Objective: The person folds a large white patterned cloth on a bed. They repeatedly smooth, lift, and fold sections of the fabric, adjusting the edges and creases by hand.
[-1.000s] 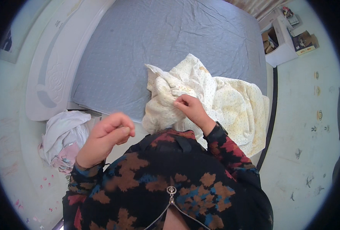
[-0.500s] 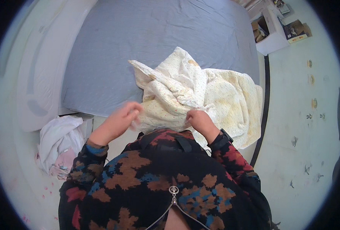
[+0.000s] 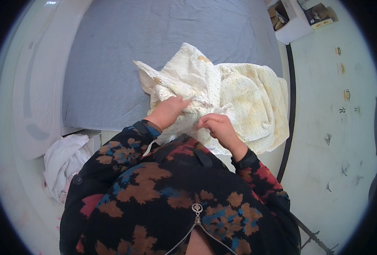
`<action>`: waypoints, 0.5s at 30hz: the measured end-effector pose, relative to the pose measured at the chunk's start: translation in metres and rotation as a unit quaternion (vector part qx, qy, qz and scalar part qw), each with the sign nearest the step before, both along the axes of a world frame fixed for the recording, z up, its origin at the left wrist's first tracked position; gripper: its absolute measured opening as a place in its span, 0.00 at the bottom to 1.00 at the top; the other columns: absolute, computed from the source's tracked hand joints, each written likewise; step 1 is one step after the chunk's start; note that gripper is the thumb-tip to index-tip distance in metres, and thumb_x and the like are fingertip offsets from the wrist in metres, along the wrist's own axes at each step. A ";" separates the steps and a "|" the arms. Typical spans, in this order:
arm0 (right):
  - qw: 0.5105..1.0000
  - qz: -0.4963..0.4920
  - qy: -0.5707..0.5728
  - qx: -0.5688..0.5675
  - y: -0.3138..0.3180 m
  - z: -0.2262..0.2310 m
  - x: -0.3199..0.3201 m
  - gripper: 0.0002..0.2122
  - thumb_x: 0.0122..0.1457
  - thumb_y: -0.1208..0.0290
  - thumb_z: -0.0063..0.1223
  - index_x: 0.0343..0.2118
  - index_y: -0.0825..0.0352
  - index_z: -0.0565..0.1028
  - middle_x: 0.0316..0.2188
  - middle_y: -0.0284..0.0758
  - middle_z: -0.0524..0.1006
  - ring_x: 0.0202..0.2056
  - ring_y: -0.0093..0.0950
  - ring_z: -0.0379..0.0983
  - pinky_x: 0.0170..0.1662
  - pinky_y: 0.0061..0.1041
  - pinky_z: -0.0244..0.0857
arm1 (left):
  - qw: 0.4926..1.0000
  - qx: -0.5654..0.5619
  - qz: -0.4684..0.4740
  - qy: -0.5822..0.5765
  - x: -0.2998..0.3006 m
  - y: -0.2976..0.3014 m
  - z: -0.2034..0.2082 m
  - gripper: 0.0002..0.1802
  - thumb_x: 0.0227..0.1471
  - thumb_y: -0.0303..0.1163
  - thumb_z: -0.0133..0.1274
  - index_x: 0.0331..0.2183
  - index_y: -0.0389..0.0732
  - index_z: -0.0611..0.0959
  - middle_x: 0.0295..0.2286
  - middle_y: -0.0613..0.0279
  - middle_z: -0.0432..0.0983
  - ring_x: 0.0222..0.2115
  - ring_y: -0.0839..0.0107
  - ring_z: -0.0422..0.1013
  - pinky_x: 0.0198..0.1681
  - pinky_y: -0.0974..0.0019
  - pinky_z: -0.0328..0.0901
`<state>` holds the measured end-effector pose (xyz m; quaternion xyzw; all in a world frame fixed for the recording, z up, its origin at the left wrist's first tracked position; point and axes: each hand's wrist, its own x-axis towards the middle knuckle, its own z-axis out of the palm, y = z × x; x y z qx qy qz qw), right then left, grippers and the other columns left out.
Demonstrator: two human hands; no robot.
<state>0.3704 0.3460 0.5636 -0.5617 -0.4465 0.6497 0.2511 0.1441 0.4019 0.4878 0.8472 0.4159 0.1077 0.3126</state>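
Observation:
A cream-white quilt (image 3: 248,102) with small coloured specks and yellowish stains lies bunched at the near edge of the bed, one pointed corner toward the far side. My left hand (image 3: 169,111) is closed on its crumpled middle, with the fingertips partly lost among the folds. Just to the right and nearer me, my right hand (image 3: 220,128) pinches the quilt between thumb and curled fingers. The two hands are close together but apart, and cloth hangs below them toward my body.
Under the quilt is a bed with a grey-blue sheet (image 3: 163,25). A pale padded headboard (image 3: 39,85) stands at left, with a heap of white cloth (image 3: 67,159) near it. A white cabinet (image 3: 296,27) and an open box (image 3: 320,16) are far right, beside a wall with small stickers (image 3: 341,68).
My left hand has moved right and forward from free air onto the quilt and closed there. My right hand stays near the same fold. The whole view has shifted slightly.

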 end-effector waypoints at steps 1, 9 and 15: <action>1.000 -0.012 0.011 -0.013 -0.002 0.012 0.003 0.07 0.55 0.77 0.50 0.31 0.68 0.81 0.22 0.26 0.74 0.18 0.13 0.59 0.20 0.17 0.51 | 1.000 0.008 0.003 -0.009 0.000 0.002 -0.003 0.27 0.49 0.24 0.56 0.53 0.47 0.77 0.37 0.52 0.73 0.39 0.51 0.72 0.42 0.53 0.69; 0.998 0.006 -0.047 0.031 -0.039 0.103 0.026 0.08 0.56 0.78 0.50 0.32 0.70 0.82 0.21 0.25 0.72 0.18 0.14 0.59 0.21 0.17 0.51 | 0.999 0.005 0.034 0.019 0.008 0.011 -0.005 0.24 0.48 0.26 0.58 0.50 0.46 0.77 0.38 0.54 0.72 0.41 0.51 0.73 0.41 0.52 0.69; 0.998 0.007 -0.049 -0.046 -0.071 0.152 0.045 0.08 0.56 0.81 0.50 0.33 0.72 0.81 0.30 0.32 0.81 0.31 0.19 0.74 0.37 0.20 0.68 | 0.999 0.023 0.039 0.017 0.010 0.013 -0.019 0.16 0.54 0.29 0.51 0.47 0.46 0.78 0.38 0.51 0.73 0.40 0.51 0.75 0.41 0.52 0.70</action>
